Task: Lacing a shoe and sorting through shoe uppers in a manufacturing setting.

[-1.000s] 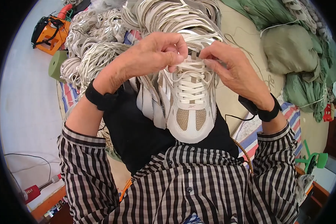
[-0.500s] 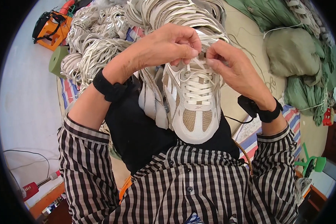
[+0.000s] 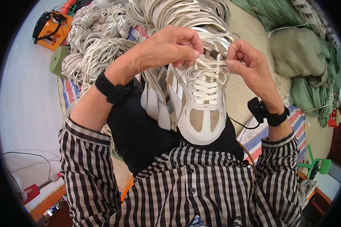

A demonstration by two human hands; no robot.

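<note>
A white and beige shoe upper [image 3: 203,117] lies on my lap with its toe toward me. A cream shoelace [image 3: 205,90] criss-crosses its front, with loose loops near the top. My left hand [image 3: 180,47] pinches the shoelace at the upper left of the lacing. At the upper right, my right hand [image 3: 246,62] has thumb and forefinger closed on another stretch of the same shoelace. More grey-white shoe uppers [image 3: 157,104] lie folded on my lap, left of the laced one.
Beyond my hands lies a big heap of shoe uppers [image 3: 182,17], with bundles of laced pieces [image 3: 98,56] to its left. Green sacks [image 3: 297,53] stand at the right. An orange plastic stool [image 3: 55,30] and a green roll [image 3: 59,62] are at the far left.
My right hand has moved to the right, away from my left hand, with the shoelace in its fingers. The shoe upper has shifted slightly right.
</note>
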